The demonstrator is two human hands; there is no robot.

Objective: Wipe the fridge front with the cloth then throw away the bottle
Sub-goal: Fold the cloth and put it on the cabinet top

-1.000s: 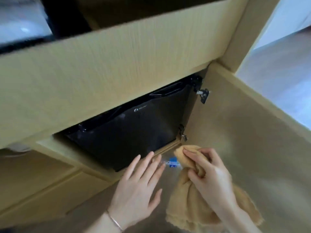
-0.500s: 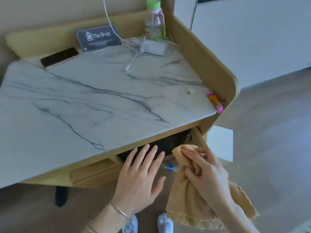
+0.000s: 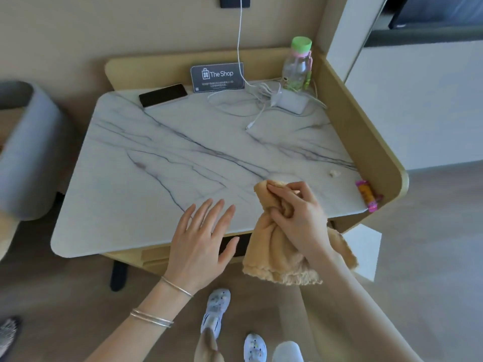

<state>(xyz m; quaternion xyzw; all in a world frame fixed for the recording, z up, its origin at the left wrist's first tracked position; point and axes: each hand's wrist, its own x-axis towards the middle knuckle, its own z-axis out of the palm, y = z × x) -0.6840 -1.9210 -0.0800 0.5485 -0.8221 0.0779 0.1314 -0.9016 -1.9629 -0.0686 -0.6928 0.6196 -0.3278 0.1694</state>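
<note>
Marble bench [image 3: 162, 163] lies mostly bare across its left and middle. Over its front edge the left hand [image 3: 202, 241] hovers flat, grip empty; the right hand [image 3: 300, 215] bunches the cloth [image 3: 277, 252]. Far corner: bottle [image 3: 298, 65], upright against the raised rim.

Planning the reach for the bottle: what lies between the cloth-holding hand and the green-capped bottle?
In the head view, bare marble tabletop mostly, then the white charger and cables before the bottle.
</note>
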